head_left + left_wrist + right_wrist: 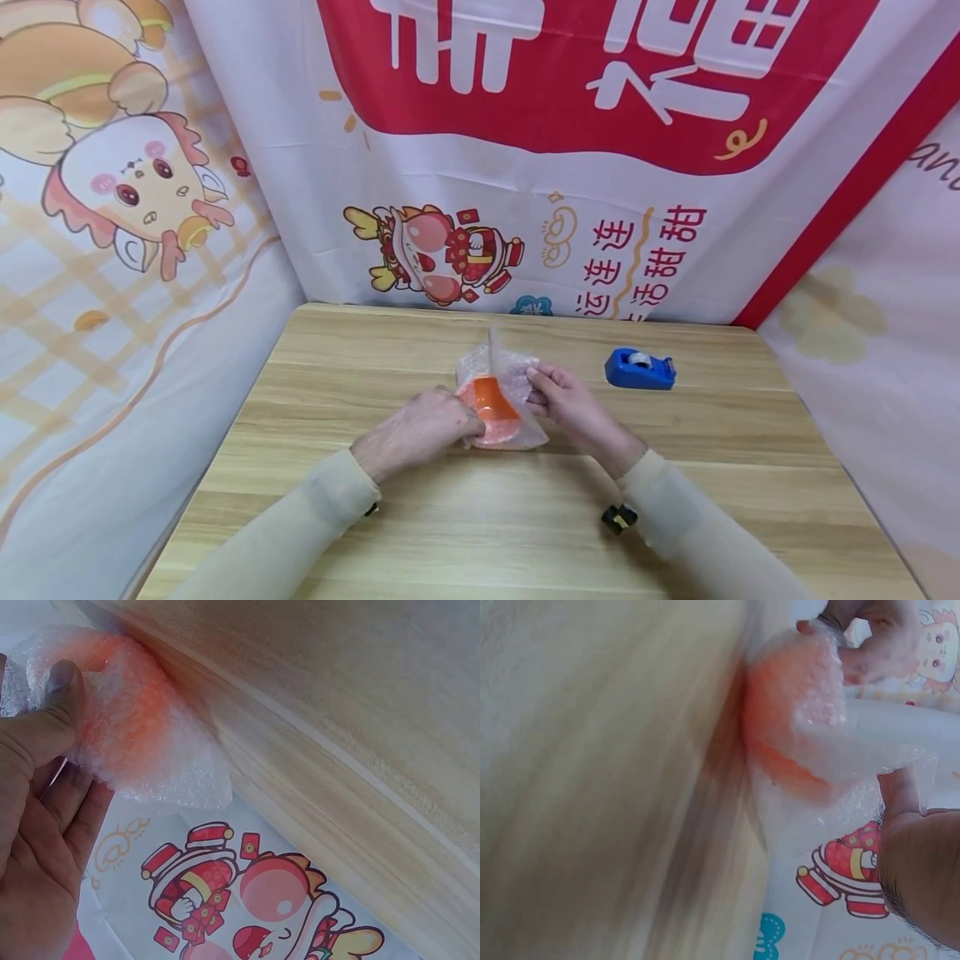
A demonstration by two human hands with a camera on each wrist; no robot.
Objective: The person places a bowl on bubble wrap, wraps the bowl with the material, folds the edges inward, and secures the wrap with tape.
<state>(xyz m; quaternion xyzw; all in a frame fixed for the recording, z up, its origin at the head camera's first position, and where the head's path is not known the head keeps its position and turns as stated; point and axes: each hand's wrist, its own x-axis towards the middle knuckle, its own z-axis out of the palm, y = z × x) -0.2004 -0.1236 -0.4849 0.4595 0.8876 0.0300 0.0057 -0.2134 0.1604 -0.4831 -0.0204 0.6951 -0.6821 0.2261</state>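
A glossy orange bowl-like object (493, 400) stands on the table, partly wrapped in clear bubble wrap (517, 375). Its orange surface shows bare at the middle in the head view and through the wrap elsewhere. My left hand (427, 425) pinches the bubble wrap (150, 742) at the object's left side, thumb on top and fingers behind, as the left wrist view shows. On the other side, my right hand (566, 404) holds a raised flap of the wrap between thumb and fingers. In the right wrist view that flap partly covers the right fingertips.
A blue tape dispenser (640, 369) with a roll of clear tape sits at the back right of the wooden table (360, 350). Printed cloth (465, 167) hangs behind the table, and more cloth lines both sides.
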